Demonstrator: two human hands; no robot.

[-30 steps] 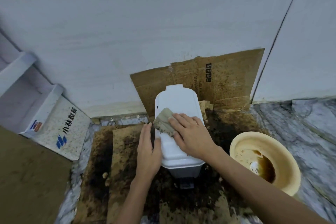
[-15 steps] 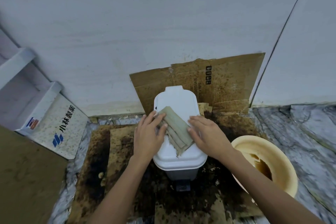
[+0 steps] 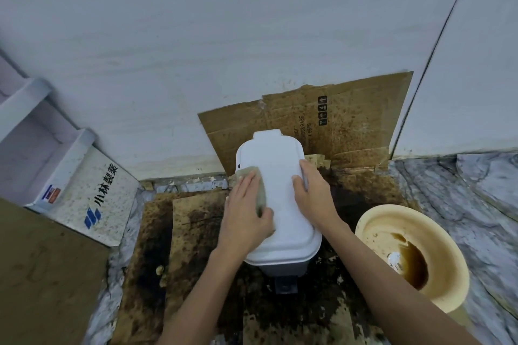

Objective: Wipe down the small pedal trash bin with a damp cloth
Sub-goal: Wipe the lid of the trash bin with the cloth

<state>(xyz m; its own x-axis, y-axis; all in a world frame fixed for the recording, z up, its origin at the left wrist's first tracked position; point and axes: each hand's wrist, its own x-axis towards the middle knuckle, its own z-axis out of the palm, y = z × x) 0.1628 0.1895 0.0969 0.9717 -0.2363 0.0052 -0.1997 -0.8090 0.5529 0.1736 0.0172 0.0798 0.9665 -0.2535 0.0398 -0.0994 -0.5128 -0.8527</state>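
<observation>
A small white pedal bin point(image 3: 280, 204) stands on stained cardboard against the wall, lid closed, its dark pedal point(image 3: 285, 287) poking out at the front. My left hand point(image 3: 246, 213) lies over a greyish-green cloth point(image 3: 259, 190) at the lid's left edge, fingers straight on top and thumb curled round the cloth's near side. My right hand point(image 3: 312, 193) rests on the lid's right edge, fingers running along the rim. Most of the cloth is hidden under my left hand.
A cream basin point(image 3: 437, 232) holding brown water sits to the right on the marble floor. Dirty cardboard point(image 3: 336, 126) leans on the wall behind the bin. A white printed box point(image 3: 92, 193) lies at the left, with a brown board point(image 3: 42, 274) in front of it.
The cloth passed from my right hand to my left and moved from the lid's middle to its left edge. My right hand shifted to the lid's right rim.
</observation>
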